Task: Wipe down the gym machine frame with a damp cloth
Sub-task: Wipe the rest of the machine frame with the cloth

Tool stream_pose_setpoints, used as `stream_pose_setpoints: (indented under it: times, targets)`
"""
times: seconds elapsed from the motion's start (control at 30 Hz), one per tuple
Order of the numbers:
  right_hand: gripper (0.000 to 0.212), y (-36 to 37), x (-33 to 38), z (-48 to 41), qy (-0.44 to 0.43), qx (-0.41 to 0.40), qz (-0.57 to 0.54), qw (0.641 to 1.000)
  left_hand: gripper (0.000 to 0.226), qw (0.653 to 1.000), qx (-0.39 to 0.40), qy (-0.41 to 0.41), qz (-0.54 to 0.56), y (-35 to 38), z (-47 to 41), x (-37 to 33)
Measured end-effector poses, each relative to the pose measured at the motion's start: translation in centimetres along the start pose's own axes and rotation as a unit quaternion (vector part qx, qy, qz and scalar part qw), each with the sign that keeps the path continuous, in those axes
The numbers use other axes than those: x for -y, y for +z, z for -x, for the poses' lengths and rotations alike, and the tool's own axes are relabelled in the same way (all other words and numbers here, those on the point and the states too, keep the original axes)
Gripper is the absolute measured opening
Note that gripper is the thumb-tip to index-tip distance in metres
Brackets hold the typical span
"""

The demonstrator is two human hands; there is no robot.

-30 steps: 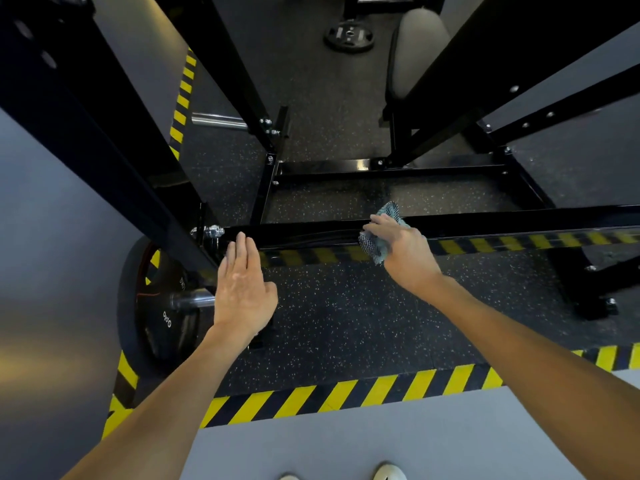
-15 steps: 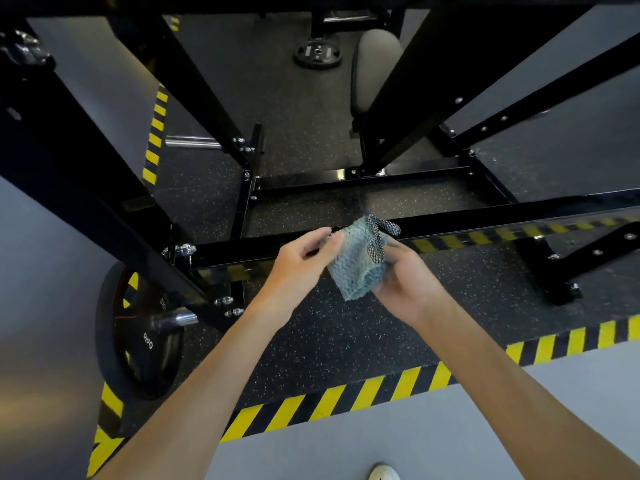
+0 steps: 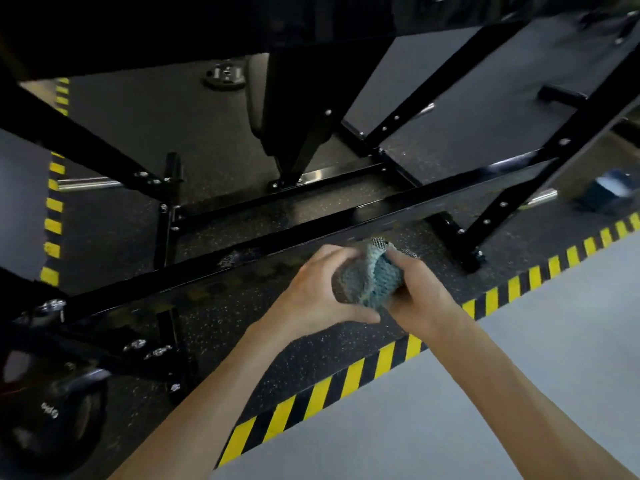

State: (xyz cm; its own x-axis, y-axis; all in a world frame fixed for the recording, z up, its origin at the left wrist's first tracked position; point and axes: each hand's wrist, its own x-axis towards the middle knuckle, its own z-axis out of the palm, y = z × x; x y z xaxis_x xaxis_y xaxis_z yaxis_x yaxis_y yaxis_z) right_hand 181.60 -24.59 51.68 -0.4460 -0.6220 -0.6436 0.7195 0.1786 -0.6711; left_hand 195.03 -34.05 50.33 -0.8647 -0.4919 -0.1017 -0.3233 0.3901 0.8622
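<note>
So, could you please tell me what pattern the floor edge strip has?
Diagonal yellow and black stripes on the floor edge strip, clearest in the head view.

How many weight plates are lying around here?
2: one weight plate loaded on a bar at bottom left, another weight plate flat on the floor far back. The frame may hide more.
</note>
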Motion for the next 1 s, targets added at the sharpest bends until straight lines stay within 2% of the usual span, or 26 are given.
stream_pose_setpoints:
  times: [0.07,0.23,0.33,0.47,0.57,0.67,0.8,0.9,1.0]
  targets:
    - [0.031,-2.7,1.8,0.4,0.005,0.016,-0.037,0.999,0.086,0.999,0.0,0.02,-0.046,2.0,-1.8,-1.7]
    - [0.032,-9.3,5.4,0.5,-0.005,0.047,-0.071,0.996,0.05,0.998,-0.048,-0.003,0.027,7.1,-5.9,-5.7]
    - [0.03,-13.1,7.5,0.2,-0.02,0.041,-0.088,0.995,0.01,0.982,-0.088,-0.074,0.149,10.4,-8.2,-8.2]
    - [0.014,-16.8,10.8,-0.1,-0.053,0.057,-0.09,0.993,0.017,0.928,-0.142,-0.166,0.302,13.8,-11.1,-12.1]
    - [0.016,-18.8,12.8,-0.3,-0.1,0.056,-0.035,0.993,0.018,0.898,-0.194,-0.176,0.355,15.3,-13.0,-14.6]
    - [0.021,-20.7,14.3,-1.0,-0.126,0.05,0.011,0.991,0.02,0.904,-0.205,-0.149,0.343,16.2,-15.1,-16.3]
    - [0.056,-22.4,16.9,-2.6,-0.153,0.058,0.121,0.979,0.022,0.916,-0.212,-0.107,0.322,16.8,-17.7,-18.3]
    - [0.048,-22.9,19.2,-4.0,-0.158,0.058,0.164,0.972,0.022,0.928,-0.188,-0.075,0.312,17.4,-19.6,-19.0]
    - [0.055,-23.6,21.2,-5.9,-0.108,0.11,0.171,0.973,0.02,0.925,-0.181,-0.068,0.329,17.9,-21.8,-19.2]
